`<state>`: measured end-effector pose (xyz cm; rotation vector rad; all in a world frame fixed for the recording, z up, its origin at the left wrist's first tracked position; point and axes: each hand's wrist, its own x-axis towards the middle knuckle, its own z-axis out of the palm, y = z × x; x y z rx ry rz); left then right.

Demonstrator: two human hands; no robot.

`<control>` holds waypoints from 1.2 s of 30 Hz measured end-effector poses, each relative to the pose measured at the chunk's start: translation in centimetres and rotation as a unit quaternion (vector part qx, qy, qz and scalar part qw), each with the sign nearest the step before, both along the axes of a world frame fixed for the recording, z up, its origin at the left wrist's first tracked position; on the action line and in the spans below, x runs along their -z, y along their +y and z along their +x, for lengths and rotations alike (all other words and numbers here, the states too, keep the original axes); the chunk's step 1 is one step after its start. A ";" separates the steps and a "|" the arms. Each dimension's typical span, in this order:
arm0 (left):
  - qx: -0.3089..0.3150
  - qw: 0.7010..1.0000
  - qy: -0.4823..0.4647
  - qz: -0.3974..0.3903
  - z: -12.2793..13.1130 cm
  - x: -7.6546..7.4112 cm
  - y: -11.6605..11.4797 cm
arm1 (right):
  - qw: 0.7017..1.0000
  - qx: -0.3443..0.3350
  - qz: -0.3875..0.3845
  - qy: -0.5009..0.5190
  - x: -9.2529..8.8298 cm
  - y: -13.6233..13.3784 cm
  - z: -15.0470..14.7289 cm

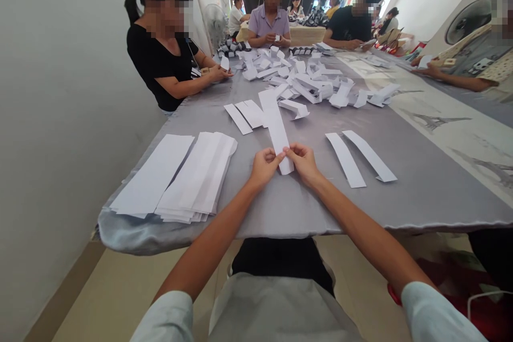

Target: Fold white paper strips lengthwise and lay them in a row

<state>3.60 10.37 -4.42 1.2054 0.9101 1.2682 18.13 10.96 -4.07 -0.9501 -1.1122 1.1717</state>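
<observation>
A long white paper strip [274, 120] lies lengthwise on the grey tablecloth [420, 192], running away from me. My left hand [264, 166] pinches its near end from the left, fingers closed on the paper. My right hand [303, 162] pinches the same end from the right, thumb and fingers pressed together on it. The two hands almost touch over the strip's near end.
A stack of white sheets [188, 179] lies to the left. Two loose strips [360, 157] lie to the right, a few more [245, 115] beyond. A heap of folded paper pieces [304, 77] fills the table's middle. Several people sit around the table, handling paper.
</observation>
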 end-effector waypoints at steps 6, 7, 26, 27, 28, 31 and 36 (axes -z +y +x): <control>0.098 0.995 0.026 0.024 -0.1 0.0 -0.2 | 0.998 -0.007 -0.044 0.041 -0.2 -0.1 0.2; 0.104 0.994 0.036 0.025 -0.2 0.1 -0.2 | 0.998 -0.011 -0.051 0.035 -0.3 -0.1 0.2; 0.373 0.914 0.116 -0.110 -1.1 -2.0 -2.1 | 0.995 0.032 -0.065 0.068 -1.9 1.7 4.0; 0.379 0.911 0.120 -0.108 -1.1 -1.9 -2.0 | 0.995 0.045 -0.060 0.070 -1.9 1.9 4.3; 0.382 0.910 0.123 -0.106 -1.1 -1.9 -2.0 | 0.994 0.057 -0.056 0.072 -1.9 2.1 4.6; 0.390 0.907 0.126 -0.101 -1.1 -1.8 -1.9 | 0.991 0.097 -0.042 0.084 -1.7 2.7 5.2; 0.404 0.901 0.118 -0.109 -1.0 -1.8 -1.8 | 0.978 0.183 -0.009 0.099 -1.4 3.6 6.1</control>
